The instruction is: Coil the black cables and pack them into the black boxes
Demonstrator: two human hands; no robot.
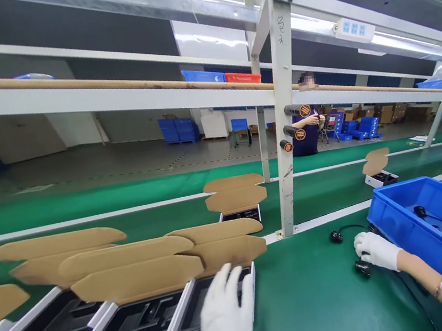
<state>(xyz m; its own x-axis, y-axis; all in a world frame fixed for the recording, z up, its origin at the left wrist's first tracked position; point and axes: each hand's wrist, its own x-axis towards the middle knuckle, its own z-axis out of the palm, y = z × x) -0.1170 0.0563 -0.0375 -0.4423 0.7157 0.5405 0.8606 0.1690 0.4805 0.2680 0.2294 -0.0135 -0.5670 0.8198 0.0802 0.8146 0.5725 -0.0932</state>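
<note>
Cartons (138,277) left of the blue cable bin (415,238) stand unclosed, left hand (228,312) spread over one; right hand (378,251) curls beside the bin, grip on black cable end (362,269) unclear.

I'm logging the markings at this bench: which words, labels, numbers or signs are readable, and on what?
No text reads clearly.
White post: handwritten characters, too unclear to quote.
Black rods: round orange emblems with dark bars; no legible letters.
Red panel in the background: any text is too small to read.
</note>
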